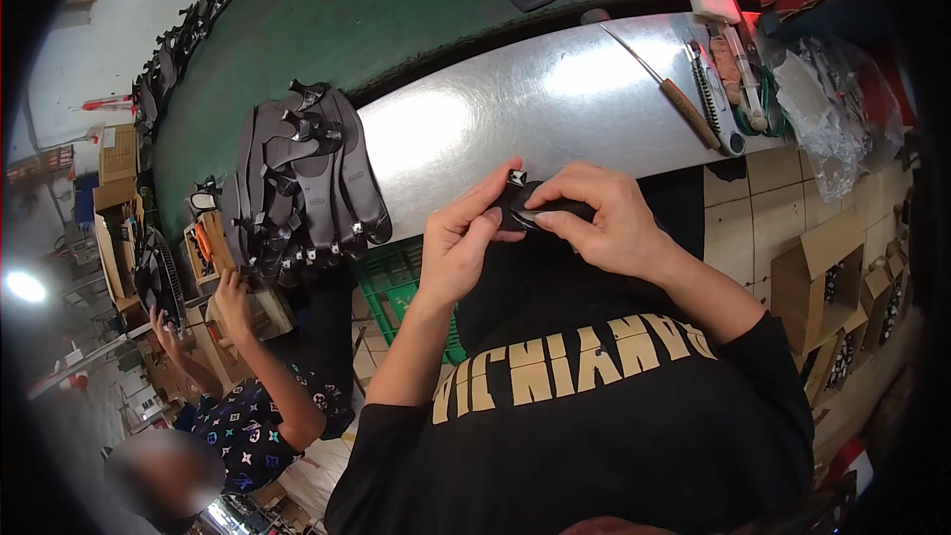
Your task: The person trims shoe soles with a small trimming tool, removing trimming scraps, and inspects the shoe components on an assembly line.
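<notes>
Near the front edge of the metal work surface, my left hand holds a black sandal with a small shiny piece at its top. My right hand is closed on the same sandal from the other side, thumb and forefinger pinched together over its strap. A thin pale edge shows beneath my right fingertips; I cannot make out what it is. Much of the sandal is hidden by my fingers. To the left lies a pile of black sandals with shiny buckles.
A wooden-handled awl, a brush and a white block lie at the right, beside plastic bags. More sandals line the green belt. Another person works at the lower left. A green crate stands below.
</notes>
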